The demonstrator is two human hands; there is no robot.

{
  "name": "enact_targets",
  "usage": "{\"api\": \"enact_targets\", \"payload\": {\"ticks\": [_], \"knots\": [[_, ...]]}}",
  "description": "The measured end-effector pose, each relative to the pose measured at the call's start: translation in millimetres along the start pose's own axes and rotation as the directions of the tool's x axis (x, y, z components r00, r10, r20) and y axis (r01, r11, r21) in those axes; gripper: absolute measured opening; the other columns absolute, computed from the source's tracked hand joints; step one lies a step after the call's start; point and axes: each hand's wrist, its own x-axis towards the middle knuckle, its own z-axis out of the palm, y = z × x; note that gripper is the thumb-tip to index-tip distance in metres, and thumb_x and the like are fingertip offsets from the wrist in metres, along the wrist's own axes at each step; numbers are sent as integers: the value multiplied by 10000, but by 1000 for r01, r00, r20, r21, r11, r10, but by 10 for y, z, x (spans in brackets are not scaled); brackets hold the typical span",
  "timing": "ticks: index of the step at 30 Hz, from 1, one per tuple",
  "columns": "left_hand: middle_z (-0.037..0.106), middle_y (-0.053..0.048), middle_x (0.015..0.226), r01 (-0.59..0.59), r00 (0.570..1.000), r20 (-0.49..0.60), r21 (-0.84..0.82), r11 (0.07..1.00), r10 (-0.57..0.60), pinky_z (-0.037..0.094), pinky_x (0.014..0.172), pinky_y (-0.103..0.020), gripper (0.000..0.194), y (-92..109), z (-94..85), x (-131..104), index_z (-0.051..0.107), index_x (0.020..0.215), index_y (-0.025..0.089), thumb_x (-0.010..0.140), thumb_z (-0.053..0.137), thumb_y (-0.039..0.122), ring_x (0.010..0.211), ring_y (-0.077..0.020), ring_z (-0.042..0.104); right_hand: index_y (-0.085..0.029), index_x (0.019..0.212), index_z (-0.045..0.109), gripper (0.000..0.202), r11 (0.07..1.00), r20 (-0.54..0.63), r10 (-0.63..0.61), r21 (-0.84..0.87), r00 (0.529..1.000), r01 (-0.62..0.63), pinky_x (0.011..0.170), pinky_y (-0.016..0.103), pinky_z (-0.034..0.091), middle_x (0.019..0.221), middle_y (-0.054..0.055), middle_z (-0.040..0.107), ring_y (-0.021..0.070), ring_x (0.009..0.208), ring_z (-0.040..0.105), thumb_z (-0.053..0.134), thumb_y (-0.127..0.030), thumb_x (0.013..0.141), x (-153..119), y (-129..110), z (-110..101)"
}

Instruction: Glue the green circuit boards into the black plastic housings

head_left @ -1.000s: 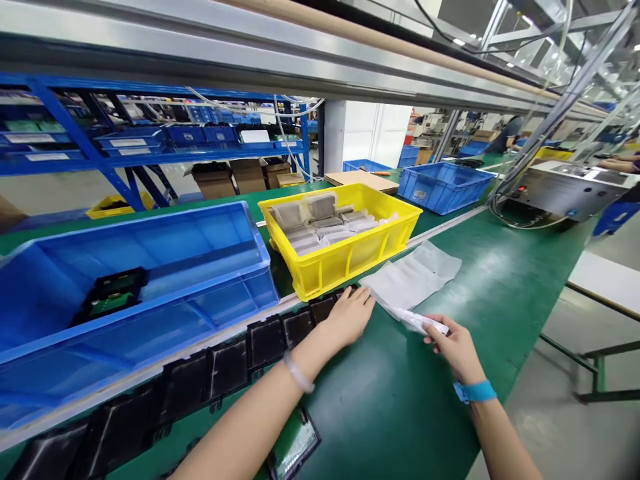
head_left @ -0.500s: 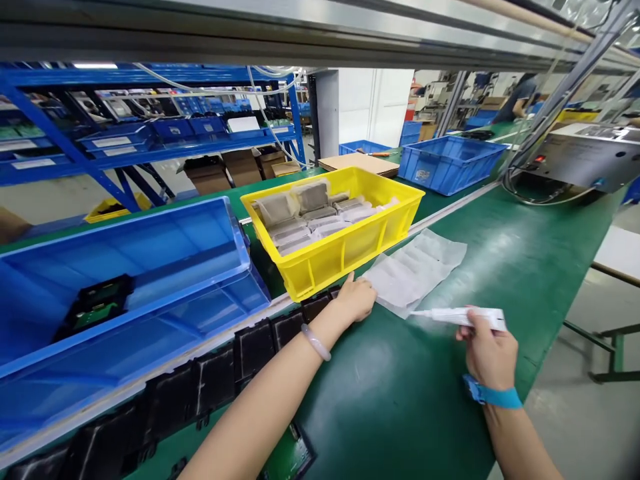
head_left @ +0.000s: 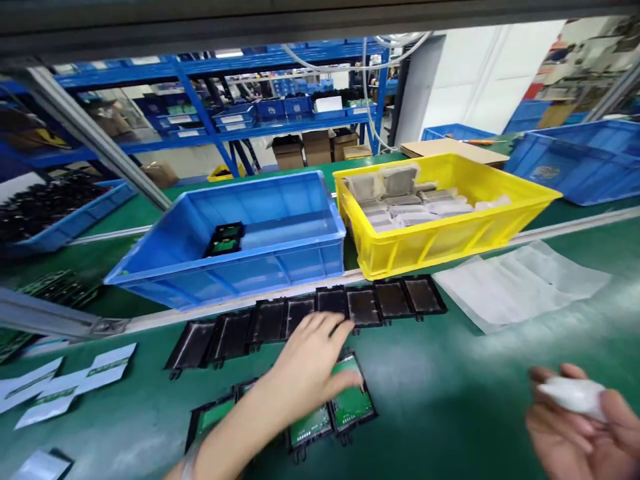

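Note:
My left hand (head_left: 313, 363) is over the middle of the bench, its fingers apart and nothing in them, with the thumb at a green circuit board (head_left: 353, 397) in a black frame. Part of the framed boards lies hidden under my left forearm. Beyond the fingers runs a row of black covers (head_left: 270, 321). My right hand (head_left: 575, 420), at the lower right, is closed around a white tube (head_left: 575, 397), blurred by motion. A white translucent sheet (head_left: 520, 283) lies flat beyond it.
A blue bin (head_left: 260, 267) holding framed boards and a yellow bin (head_left: 425, 250) of wrapped pieces stand behind the row. White-and-green pieces (head_left: 75, 383) lie at the left, near a slanted metal post (head_left: 100, 143). Another blue bin (head_left: 575, 163) stands at the right.
The view has swung left. My left hand has left the white sheet's edge and come over the framed boards, fingers spread. My right hand has turned palm up with the tube.

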Motion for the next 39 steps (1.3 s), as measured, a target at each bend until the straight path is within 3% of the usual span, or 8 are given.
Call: {"api": "enact_targets", "payload": {"ticks": [4, 9, 13, 16, 20, 32, 35, 39], "knots": [[414, -166, 1539, 86, 990, 118, -95, 992, -75, 348, 1107, -696, 1065, -19, 516, -621, 298, 1526, 186, 691, 768, 649, 1411, -411, 386, -248, 897, 689, 259, 978, 137, 203, 16, 969, -207, 320, 233, 363, 609, 33, 611, 127, 422, 465, 702, -495, 819, -411, 219, 577], [375, -139, 1559, 82, 997, -4, -73, 994, -82, 302, 1105, -740, 932, 21, 860, -745, 196, 1550, 141, 856, 641, 575, 1428, -401, 360, -230, 1038, 673, 232, 911, 400, -39, -363, 916, 197, 452, 273, 534, 639, 16, 653, 191, 535, 633, 594, -429, 948, -735, 352, 845], [392, -136, 1552, 44, 983, -180, -25, 999, -47, 170, 1200, -616, 890, 23, 952, -756, 222, 1529, 59, 902, 551, 598, 1438, -342, 363, -282, 1112, 708, 194, 627, 606, -279, -473, 745, 619, 614, 302, 549, 906, 45, 693, 212, 735, 677, 638, -284, 931, -866, 375, 825], [421, -110, 1545, 36, 967, -252, -19, 999, -40, -41, 1231, -497, 819, 20, 993, -775, 274, 1513, 51, 937, 471, 599, 1450, -288, 343, -358, 1261, 660, 403, 473, 728, -324, -428, 604, 770, 683, 313, 530, 1005, 33, 680, 207, 813, 664, 632, -149, 918, -896, 391, 841], [452, -111, 1528, 36, 968, -249, -29, 999, -42, -57, 1222, -488, 770, 19, 998, -776, 314, 1499, 51, 951, 444, 576, 1444, -291, 347, -339, 1427, 524, 635, 326, 845, -330, -316, 421, 891, 676, 313, 559, 1029, 45, 676, 207, 802, 673, 606, -15, 887, -841, 416, 901], [554, -116, 1443, 51, 952, -304, 11, 999, -45, 21, 1225, -476, 748, 21, 974, -710, 456, 1411, 36, 936, 457, 613, 1360, -281, 458, -106, 1505, 397, 524, 234, 990, -115, -51, 80, 971, 833, 298, 553, 1053, 129, 672, 217, 995, 650, 450, -118, 984, -677, 365, 866], [564, -113, 1434, 51, 950, -310, 15, 999, -44, 15, 1228, -474, 740, 25, 965, -707, 462, 1408, 34, 939, 447, 607, 1349, -280, 471, -59, 1491, 408, 496, 224, 990, -133, -22, 54, 974, 853, 300, 533, 1081, 154, 648, 222, 1016, 629, 408, -152, 1004, -679, 361, 890], [569, -112, 1428, 50, 952, -305, 16, 999, -43, 10, 1229, -472, 729, 27, 962, -710, 467, 1404, 32, 944, 442, 597, 1351, -279, 470, -86, 1501, 403, 495, 254, 984, -137, -79, 116, 964, 853, 313, 522, 1076, 152, 645, 227, 1017, 628, 395, -127, 1007, -721, 369, 889]]}}
